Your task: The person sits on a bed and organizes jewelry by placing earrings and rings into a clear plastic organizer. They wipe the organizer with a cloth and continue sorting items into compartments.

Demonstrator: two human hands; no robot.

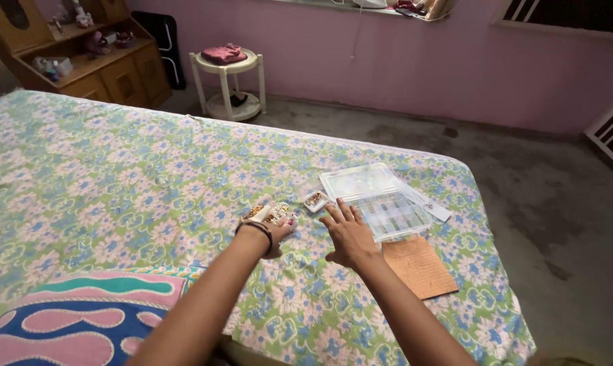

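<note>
Patterned pink-and-blue cloth [83, 318] lies nearest you on the floral bedspread [116, 183]. Your left hand [271, 227] closes around a cluster of small gold and pearly trinkets [269, 213], a dark band at its wrist. Your right hand [348, 234] hovers with fingers spread wide, holding nothing. Just beyond its fingertips sits a small clear box [314, 200] with brownish pieces inside. Beside that hand, a clear compartment organizer [388, 210] lies with its lid open, contents too small to tell, next to a brown card [420, 266].

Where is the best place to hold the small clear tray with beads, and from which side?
Probably pinch the small clear tray by its two short outer walls, coming from above. It lies flat and open-topped on the bedspread, beside the clear organizer box, so tilting would spill it. The right hand is nearest.
</note>
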